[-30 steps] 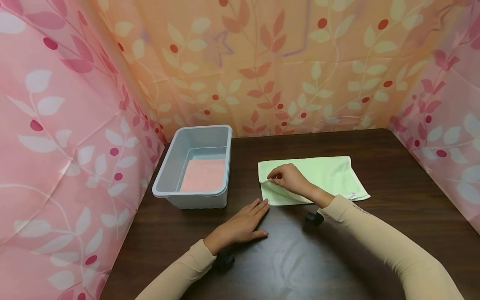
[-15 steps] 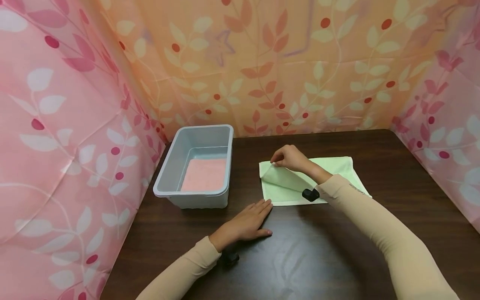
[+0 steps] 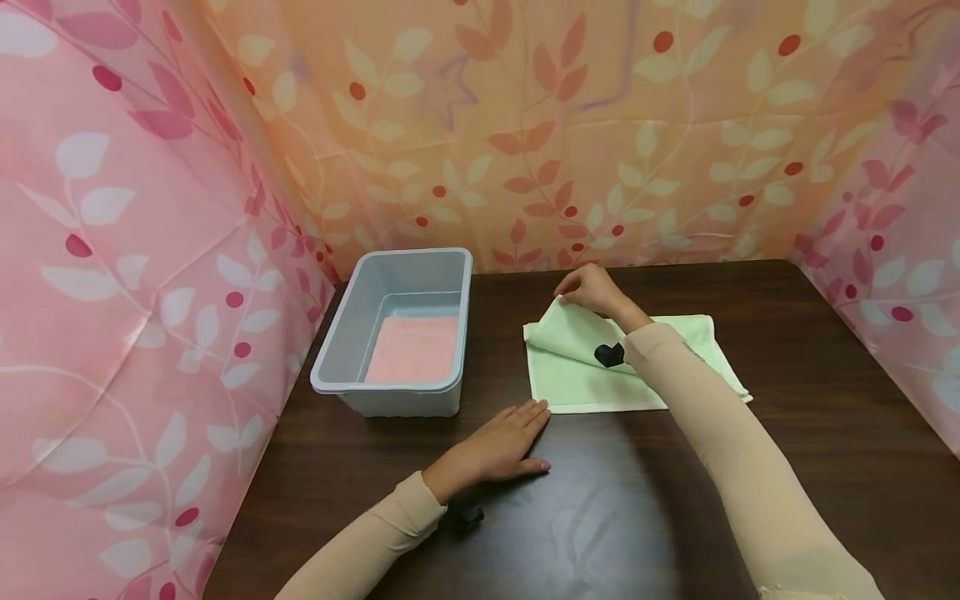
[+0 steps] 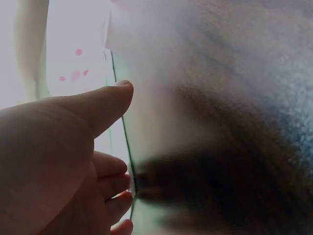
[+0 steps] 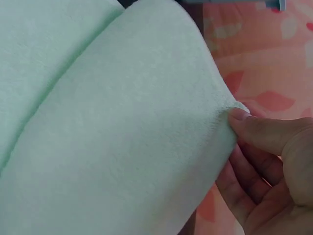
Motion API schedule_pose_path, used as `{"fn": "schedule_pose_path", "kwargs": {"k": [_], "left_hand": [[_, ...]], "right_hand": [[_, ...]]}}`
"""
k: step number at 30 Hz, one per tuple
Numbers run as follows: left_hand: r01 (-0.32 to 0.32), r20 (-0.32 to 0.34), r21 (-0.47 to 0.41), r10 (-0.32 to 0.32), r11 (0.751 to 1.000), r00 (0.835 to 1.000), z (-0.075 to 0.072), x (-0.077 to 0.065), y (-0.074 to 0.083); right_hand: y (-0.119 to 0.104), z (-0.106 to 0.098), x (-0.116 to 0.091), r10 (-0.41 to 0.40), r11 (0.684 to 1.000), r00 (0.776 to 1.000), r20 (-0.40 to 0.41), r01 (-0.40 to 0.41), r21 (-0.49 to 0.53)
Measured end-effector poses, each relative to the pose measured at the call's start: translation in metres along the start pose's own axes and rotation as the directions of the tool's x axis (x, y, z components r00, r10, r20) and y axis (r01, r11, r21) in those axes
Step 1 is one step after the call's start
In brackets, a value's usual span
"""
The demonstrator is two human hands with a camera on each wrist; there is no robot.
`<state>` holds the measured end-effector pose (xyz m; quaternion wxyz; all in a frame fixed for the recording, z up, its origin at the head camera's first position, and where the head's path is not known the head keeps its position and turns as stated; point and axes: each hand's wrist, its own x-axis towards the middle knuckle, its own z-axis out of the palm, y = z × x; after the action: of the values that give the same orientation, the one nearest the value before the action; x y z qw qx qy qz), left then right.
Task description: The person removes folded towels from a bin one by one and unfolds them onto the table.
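A light green towel (image 3: 592,392) lies on the dark wooden table, its upper layer partly peeled back. My right hand (image 3: 596,290) pinches a corner of that layer between thumb and fingers, raised over the towel's far left side. In the right wrist view the thumb (image 5: 264,129) presses on the towel's corner and the lifted layer spreads out broadly. My left hand (image 3: 495,442) lies flat with straight fingers, fingertips right at the towel's near left corner. The left wrist view shows the same hand (image 4: 63,147) with its thumb held apart, seen close to the tabletop.
Left of the towel stands a grey plastic tub (image 3: 465,333) with a folded pink cloth (image 3: 412,350) on its bottom. Floral curtains (image 3: 150,292) close in the table (image 3: 300,500) at the back and both sides.
My right hand has moved away toward the table's far side, lifting the towel's top layer and folding it back. The left hand has stayed at the near corner.
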<state>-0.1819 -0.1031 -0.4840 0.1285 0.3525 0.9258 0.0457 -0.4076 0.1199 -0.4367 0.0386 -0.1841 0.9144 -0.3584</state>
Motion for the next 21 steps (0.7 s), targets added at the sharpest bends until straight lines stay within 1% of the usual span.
{"fn": "schedule_pose_path", "kwargs": {"k": [2,5,10,16,21], "left_hand": [[-0.001,0.003,0.002,0.001,1.000,1.000,-0.001,0.000,0.000],[0.003,0.012,0.002,-0.003,1.000,1.000,-0.001,0.001,-0.001],[0.008,0.016,0.009,-0.008,1.000,1.000,0.000,0.002,-0.002],[0.014,0.032,0.008,-0.014,1.000,0.999,0.000,0.002,-0.001],[0.016,0.024,0.015,-0.016,1.000,1.000,0.000,0.002,-0.002]], "right_hand": [[0.005,0.002,0.004,0.017,1.000,0.999,-0.034,-0.017,0.020],[0.013,0.006,0.011,0.064,0.997,0.995,-0.074,-0.060,0.056],[0.027,0.015,0.017,0.125,0.990,0.988,-0.095,-0.118,0.075],[0.034,0.023,0.018,0.132,0.990,0.984,-0.123,-0.124,0.068],[0.033,0.031,0.018,0.154,0.987,0.982,-0.106,-0.149,0.051]]}}
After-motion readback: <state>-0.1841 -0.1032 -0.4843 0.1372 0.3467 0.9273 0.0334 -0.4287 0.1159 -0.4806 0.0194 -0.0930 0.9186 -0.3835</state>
